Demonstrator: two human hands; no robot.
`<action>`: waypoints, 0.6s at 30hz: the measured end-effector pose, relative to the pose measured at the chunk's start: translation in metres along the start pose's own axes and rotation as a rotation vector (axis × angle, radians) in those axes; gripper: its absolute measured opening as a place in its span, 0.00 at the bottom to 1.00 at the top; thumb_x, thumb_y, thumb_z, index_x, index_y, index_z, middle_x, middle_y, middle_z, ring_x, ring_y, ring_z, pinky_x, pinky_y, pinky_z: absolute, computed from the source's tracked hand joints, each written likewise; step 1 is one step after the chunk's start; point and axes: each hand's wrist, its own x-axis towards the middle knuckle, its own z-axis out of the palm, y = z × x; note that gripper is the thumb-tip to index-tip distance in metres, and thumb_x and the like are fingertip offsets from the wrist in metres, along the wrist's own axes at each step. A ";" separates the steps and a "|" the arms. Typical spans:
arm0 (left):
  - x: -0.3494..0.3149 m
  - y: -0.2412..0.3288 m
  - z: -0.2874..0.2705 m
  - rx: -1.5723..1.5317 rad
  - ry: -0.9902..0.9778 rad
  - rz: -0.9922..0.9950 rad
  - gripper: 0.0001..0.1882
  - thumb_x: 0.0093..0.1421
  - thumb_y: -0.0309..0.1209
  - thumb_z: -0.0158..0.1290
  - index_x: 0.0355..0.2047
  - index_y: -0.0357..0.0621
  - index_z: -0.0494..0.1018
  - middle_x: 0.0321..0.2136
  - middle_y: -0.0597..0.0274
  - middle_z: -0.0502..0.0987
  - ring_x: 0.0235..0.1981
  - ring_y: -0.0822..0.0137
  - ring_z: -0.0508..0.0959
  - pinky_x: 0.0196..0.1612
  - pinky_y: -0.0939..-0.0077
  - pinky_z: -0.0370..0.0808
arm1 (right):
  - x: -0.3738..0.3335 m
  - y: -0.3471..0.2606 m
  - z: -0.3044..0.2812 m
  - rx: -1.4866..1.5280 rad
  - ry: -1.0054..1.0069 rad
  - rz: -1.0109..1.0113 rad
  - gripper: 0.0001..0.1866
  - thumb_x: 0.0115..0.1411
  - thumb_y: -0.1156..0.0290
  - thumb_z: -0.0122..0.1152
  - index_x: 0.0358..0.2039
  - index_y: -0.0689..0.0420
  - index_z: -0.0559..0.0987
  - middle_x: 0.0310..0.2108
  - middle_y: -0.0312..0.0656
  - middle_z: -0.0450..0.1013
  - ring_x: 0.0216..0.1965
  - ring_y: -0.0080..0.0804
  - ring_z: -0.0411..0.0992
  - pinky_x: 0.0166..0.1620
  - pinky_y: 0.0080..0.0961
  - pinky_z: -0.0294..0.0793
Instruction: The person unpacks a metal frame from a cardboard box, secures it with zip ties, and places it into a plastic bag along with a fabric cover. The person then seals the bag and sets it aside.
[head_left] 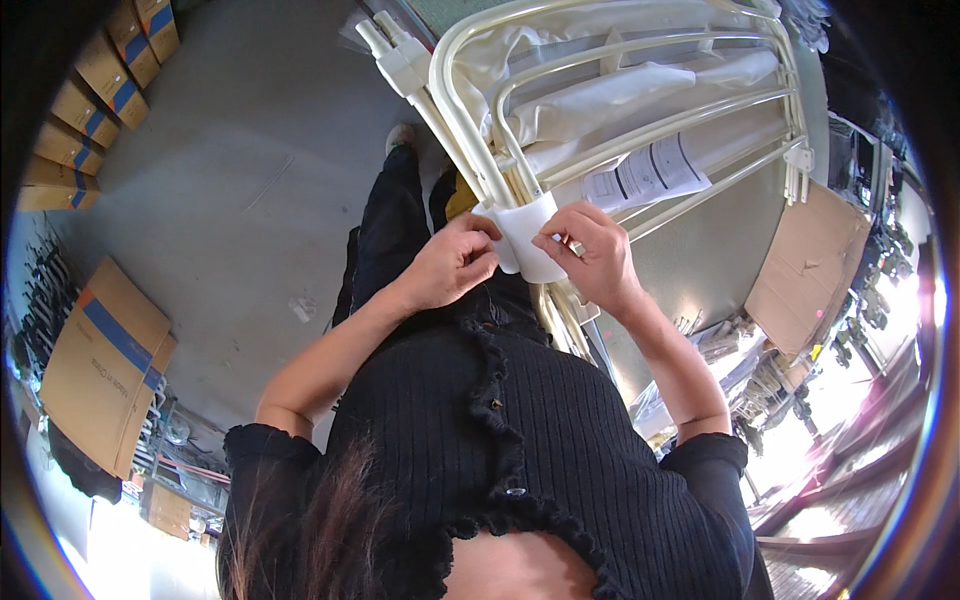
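A white sheet (pixel 530 238), which looks like thin foam, is wrapped around several tubes of a cream metal frame (pixel 470 135) in front of me. My left hand (pixel 455 262) is closed at the sheet's left edge, its fingers curled in. On the other side my right hand (pixel 597 255) pinches the sheet near its right edge. Whitish fabric or film (pixel 610 105) lies among the frame's bent tubes. A printed paper (pixel 648 172) rests between the lower rails, to the right of my right hand.
Stacked cardboard boxes (pixel 105 85) stand at the far left, and a large carton (pixel 105 350) is nearer on the left. A flat cardboard piece (pixel 812 265) leans at the right beside piled metal parts. A small clear scrap (pixel 302 308) lies on the grey floor (pixel 270 150).
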 end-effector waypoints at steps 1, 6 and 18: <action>-0.001 0.000 0.002 -0.034 -0.046 -0.031 0.09 0.56 0.29 0.52 0.25 0.33 0.73 0.31 0.55 0.74 0.35 0.60 0.74 0.41 0.73 0.71 | 0.001 0.001 -0.001 0.035 -0.025 -0.005 0.05 0.48 0.78 0.63 0.27 0.61 0.76 0.27 0.41 0.70 0.26 0.31 0.72 0.31 0.25 0.73; 0.000 0.014 0.005 -0.148 -0.160 -0.165 0.10 0.57 0.31 0.57 0.32 0.36 0.74 0.32 0.58 0.75 0.33 0.67 0.76 0.39 0.76 0.73 | 0.003 0.006 -0.012 0.090 -0.156 -0.016 0.06 0.49 0.79 0.62 0.30 0.62 0.76 0.31 0.43 0.69 0.28 0.32 0.73 0.33 0.25 0.73; -0.003 -0.010 0.008 -0.671 -0.024 -0.335 0.10 0.58 0.29 0.55 0.39 0.37 0.73 0.32 0.68 0.74 0.35 0.76 0.73 0.42 0.83 0.71 | 0.010 0.014 -0.013 0.246 -0.265 0.030 0.06 0.50 0.77 0.63 0.29 0.61 0.76 0.30 0.39 0.66 0.29 0.27 0.70 0.32 0.23 0.71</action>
